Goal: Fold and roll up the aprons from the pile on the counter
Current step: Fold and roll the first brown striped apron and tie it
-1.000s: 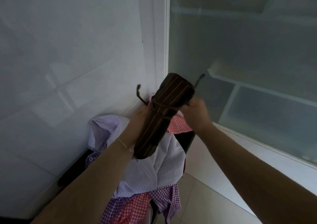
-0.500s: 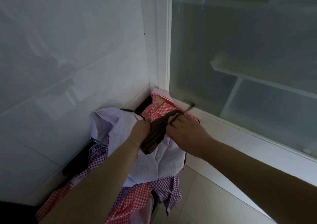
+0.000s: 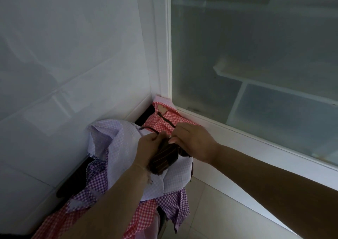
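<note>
My two bare forearms fill the lower frame, with no sleeves in view. My left hand (image 3: 148, 150) has a thin band at the wrist. My right hand (image 3: 193, 143) wears nothing, and its thumbnail is short and plain.

Hidden and cut-off parts, head view.
Your left hand (image 3: 149, 148) and right hand (image 3: 192, 143) cover most of the rolled brown striped apron (image 3: 164, 161); only its near end and a bit of dark tie (image 3: 165, 120) show. Both forearms run off the bottom edge. The apron pile (image 3: 117, 147) hides nearly all the dark counter (image 3: 73, 182), and its lower part is cut off at the frame's bottom. Behind the frosted glass door (image 3: 256, 56), shelves are blurred; contents can't be told.
</note>
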Action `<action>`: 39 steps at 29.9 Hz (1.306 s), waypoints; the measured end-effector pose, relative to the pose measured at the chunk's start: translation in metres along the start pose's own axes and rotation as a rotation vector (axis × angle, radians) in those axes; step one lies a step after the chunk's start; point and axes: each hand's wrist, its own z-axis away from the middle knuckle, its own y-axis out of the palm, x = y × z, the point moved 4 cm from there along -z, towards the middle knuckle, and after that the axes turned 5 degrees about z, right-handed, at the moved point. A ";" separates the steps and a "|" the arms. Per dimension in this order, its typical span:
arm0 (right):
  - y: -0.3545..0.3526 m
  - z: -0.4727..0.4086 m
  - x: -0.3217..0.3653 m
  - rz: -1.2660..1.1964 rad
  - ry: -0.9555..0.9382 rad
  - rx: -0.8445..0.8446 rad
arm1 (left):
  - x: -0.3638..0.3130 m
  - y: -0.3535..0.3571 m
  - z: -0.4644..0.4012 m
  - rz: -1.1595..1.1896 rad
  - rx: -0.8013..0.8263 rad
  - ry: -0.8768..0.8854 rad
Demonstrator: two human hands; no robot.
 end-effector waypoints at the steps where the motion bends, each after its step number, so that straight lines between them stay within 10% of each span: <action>1: 0.002 0.001 -0.003 -0.043 0.066 -0.011 | -0.001 0.002 0.005 0.155 0.007 -0.029; 4: 0.005 0.006 -0.011 -0.151 0.275 -0.007 | -0.002 0.010 0.012 0.682 0.087 -0.147; 9: 0.006 0.007 -0.017 -0.380 0.584 0.006 | -0.016 0.014 0.009 0.852 0.176 -0.173; 26: -0.008 0.002 -0.005 0.061 0.059 -0.194 | -0.030 0.007 0.008 0.447 0.405 -0.164; 39: -0.027 -0.054 -0.005 0.148 0.160 0.537 | -0.051 0.004 -0.009 -0.168 0.636 0.267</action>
